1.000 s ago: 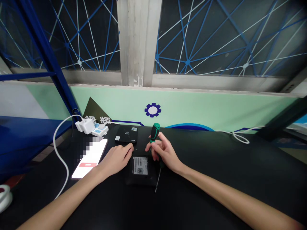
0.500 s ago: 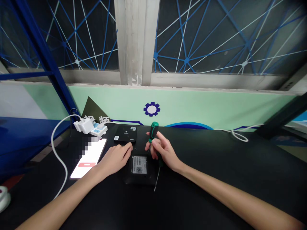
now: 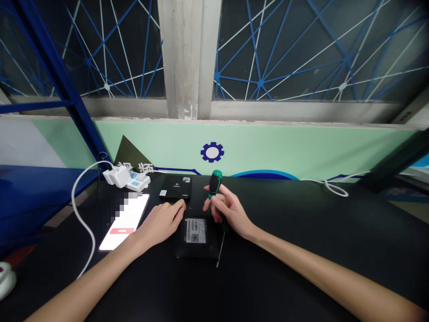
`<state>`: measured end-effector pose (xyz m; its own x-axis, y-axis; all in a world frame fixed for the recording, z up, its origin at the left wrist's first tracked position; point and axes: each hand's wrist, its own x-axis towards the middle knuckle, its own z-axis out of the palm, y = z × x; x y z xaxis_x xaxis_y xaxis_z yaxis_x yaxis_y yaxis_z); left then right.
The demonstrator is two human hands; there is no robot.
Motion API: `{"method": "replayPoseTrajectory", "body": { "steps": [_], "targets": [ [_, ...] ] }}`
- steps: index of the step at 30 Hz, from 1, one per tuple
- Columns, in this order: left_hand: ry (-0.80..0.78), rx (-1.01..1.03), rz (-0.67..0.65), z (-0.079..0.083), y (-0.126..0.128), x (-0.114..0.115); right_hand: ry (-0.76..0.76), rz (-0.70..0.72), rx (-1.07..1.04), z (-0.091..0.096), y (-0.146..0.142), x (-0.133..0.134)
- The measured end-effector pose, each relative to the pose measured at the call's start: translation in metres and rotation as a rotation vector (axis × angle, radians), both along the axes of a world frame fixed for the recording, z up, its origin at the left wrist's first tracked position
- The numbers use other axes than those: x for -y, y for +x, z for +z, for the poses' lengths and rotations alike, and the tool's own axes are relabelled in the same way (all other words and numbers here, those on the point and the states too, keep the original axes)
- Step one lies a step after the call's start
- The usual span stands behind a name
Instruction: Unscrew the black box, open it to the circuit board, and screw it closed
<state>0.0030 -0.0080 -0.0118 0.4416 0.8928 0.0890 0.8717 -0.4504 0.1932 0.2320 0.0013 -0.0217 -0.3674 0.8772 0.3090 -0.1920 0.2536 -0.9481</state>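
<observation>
My right hand [image 3: 228, 212] is closed around a screwdriver with a green and black handle [image 3: 214, 182], held nearly upright over the far edge of a flat black device [image 3: 197, 239] that carries a white label. My left hand [image 3: 164, 221] rests on the table with its fingers flat against that device's left far corner. A second thin screwdriver [image 3: 220, 250] lies on the table by the device's right side. A second black box [image 3: 176, 187] lies just beyond my left hand.
A lit phone [image 3: 124, 219] lies left of my left hand. Behind it sit a white charger [image 3: 116, 175] with a white cable [image 3: 78, 210] and a small white unit [image 3: 138, 181]. Another white cable [image 3: 335, 187] lies at the back right. A green wall borders the black table.
Both hands have stayed almost in place; the green-handled screwdriver in my right hand has barely shifted. The view has moved slightly.
</observation>
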Motion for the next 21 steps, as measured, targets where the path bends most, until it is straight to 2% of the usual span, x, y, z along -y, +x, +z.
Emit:
{"method": "replayPoseTrajectory", "body": {
  "steps": [6, 14, 21],
  "targets": [
    [0.011, 0.006, -0.011, -0.0025, -0.0014, -0.0004, -0.039, -0.047, -0.001, -0.0012, 0.0002, -0.0033],
    [0.000, 0.011, -0.014, -0.0032, -0.0018, -0.0010, 0.002, 0.016, 0.025, 0.0047, 0.0042, -0.0009],
    [0.005, 0.015, -0.013, -0.0027, -0.0011, -0.0008, -0.071, -0.028, 0.006, 0.0014, 0.0009, -0.0030]
  ]
}}
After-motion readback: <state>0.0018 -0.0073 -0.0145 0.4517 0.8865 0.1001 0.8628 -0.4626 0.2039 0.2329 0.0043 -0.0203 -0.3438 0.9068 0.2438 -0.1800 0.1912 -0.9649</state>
